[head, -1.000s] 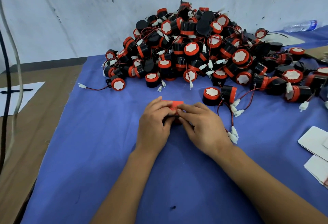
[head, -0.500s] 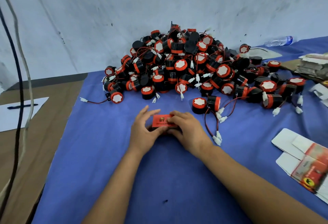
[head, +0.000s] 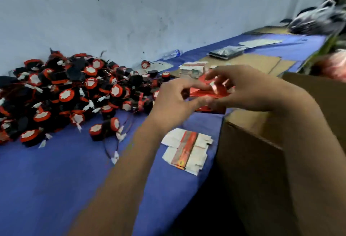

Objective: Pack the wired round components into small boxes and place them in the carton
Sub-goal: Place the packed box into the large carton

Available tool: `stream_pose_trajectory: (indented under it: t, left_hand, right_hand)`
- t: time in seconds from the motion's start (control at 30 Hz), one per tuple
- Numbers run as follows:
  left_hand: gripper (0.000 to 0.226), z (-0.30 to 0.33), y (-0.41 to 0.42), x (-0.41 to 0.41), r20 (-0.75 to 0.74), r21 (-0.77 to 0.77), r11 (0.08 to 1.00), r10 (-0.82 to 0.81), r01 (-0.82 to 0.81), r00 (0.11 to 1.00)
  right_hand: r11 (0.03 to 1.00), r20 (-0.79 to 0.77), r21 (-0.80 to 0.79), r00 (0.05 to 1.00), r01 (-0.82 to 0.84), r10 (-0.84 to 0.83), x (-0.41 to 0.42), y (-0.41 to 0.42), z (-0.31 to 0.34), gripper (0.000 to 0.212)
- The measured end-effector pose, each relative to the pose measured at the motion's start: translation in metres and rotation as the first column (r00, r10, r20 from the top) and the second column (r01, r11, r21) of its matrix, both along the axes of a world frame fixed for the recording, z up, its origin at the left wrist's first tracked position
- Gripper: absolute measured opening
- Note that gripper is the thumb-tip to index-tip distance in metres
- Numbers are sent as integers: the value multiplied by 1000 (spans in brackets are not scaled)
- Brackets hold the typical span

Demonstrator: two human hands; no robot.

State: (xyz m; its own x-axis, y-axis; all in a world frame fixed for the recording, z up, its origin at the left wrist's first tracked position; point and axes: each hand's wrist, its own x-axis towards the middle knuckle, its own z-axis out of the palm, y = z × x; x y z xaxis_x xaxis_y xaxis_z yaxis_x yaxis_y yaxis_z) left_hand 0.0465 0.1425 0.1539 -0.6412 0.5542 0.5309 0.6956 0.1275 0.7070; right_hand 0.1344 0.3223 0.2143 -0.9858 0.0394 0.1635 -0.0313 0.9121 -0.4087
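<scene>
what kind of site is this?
Probably a small hand-packing workshop: a big pile of wired round components on a blue-covered bench, flat unfolded small boxes, and an open carton beside the person.

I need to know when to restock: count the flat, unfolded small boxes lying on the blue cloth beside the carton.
2 that I can make out: one flat box nearer the component pile, another overlapping it just in front, both left of the carton. Blur may hide more underneath.

Table layout, heap to carton

Heap of components (head: 71, 95) at left on the table (head: 56, 179); flat boxes (head: 187, 149) centre; carton (head: 262, 151) lower right; bottle (head: 172, 54) behind.
</scene>
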Motion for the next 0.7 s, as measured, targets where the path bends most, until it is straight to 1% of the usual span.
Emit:
stream_pose_trajectory:
  t: [0.03,0.07,0.1,0.13,0.17,0.23,0.3,0.37,0.43,0.47,0.5,0.53,0.57,0.6,0.63,0.67,0.7]
  left_hand:
    - [29,4,32,10,-45,-70,996,-66,63,997]
    - [29,6,65,21,-93,-150,982,-130,115,987]
    - [28,5,91,31,-123,-229,962,-181,150,976]
    - [27,1,111,38,-119,-310,933,-227,181,966]
    - [26,-3,131,45,-78,-396,892,-268,217,960]
    - [25,-15,156,49,11,-591,769,-293,242,956]
    - [25,-23,166,46,22,-744,645,-241,177,970]
    - [16,-24,169,43,-23,-797,597,-179,90,984]
    - [7,-25,168,42,-56,-816,578,-131,30,990]
    - [8,-25,166,43,-72,-807,591,-99,0,992]
    - [12,-25,164,45,-97,-777,629,-59,-39,994]
    - [13,-25,161,46,-144,-720,688,-18,-92,989]
    - [11,-27,157,47,-215,-626,764,20,-154,976]
    - [10,-30,150,47,-294,-485,849,66,-208,953]
    - [13,-33,141,47,-347,-298,924,130,-241,929]
    - [14,-38,127,45,-355,-108,958,212,-265,911]
    - [13,-45,111,40,-329,30,948,310,-318,892]
  right_hand:
    - [991,110,55,986,122,-127,14,24,7,59]
    - [964,199,119,945,239,-259,29,49,9,57]
    - [931,259,184,899,314,-354,38,66,7,54]
    - [905,302,239,859,352,-414,45,79,1,47]
    - [887,346,271,822,374,-452,51,90,-8,40]
    - [888,482,273,746,371,-460,46,101,-27,33]
    - [919,601,234,695,317,-394,28,99,-44,36]
    - [941,619,179,710,289,-336,9,93,-57,38]
    - [941,617,131,717,312,-324,1,90,-64,38]
    - [947,618,134,723,291,-309,2,88,-64,39]
    - [951,610,138,732,278,-303,5,86,-63,41]
    - [950,605,150,734,275,-308,7,85,-61,43]
    - [952,604,172,737,252,-304,9,83,-59,47]
    - [949,595,203,740,240,-314,10,80,-57,50]
    - [939,574,226,743,259,-344,10,80,-55,50]
    - [927,533,228,759,298,-375,9,79,-54,47]
    - [906,448,214,788,364,-422,7,78,-53,41]
